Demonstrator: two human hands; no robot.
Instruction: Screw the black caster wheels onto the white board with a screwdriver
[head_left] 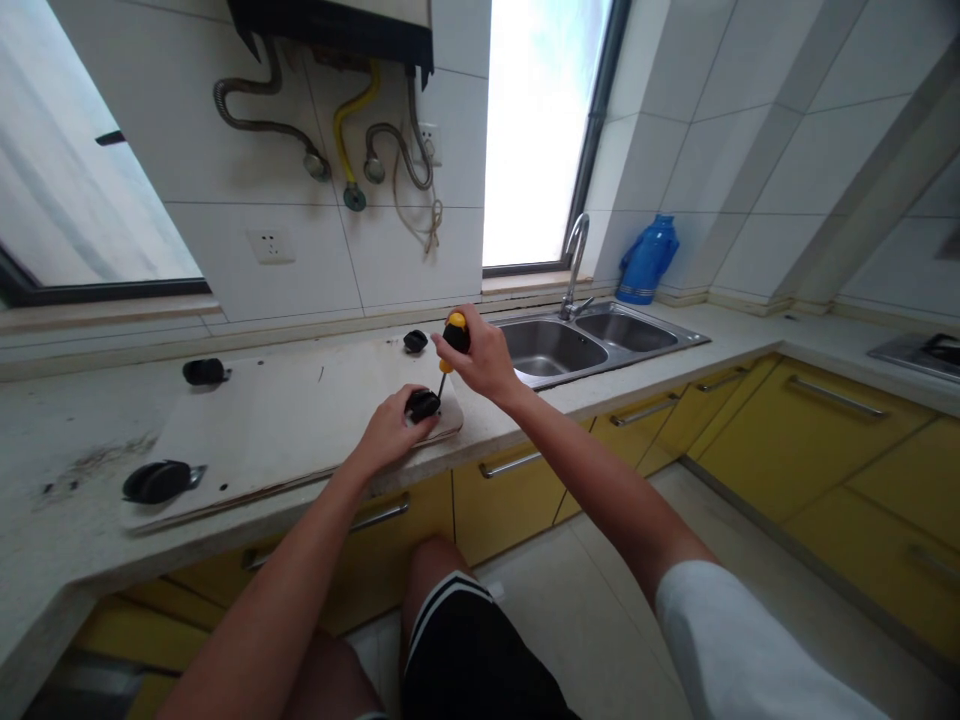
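A flat white board (300, 410) lies on the countertop with black casters at its corners. My left hand (388, 430) has its fingers wrapped round the near right caster (423, 404). In my right hand (484, 355) is a yellow and black screwdriver (455, 334), gripped by its handle. The shaft points down, its tip at the right side of that caster; the exact contact is too small to make out. Behind it sits the far right caster (415, 342). On the left end are the far left caster (205, 372) and the near left caster (159, 482).
A double steel sink (551, 345) with a faucet (576, 262) is right of the board. Beyond it stands a blue thermos (649, 260). Yellow cabinets (502, 510) run below the counter. Hoses (356, 120) hang from a wall heater. A stove (926, 350) is far right.
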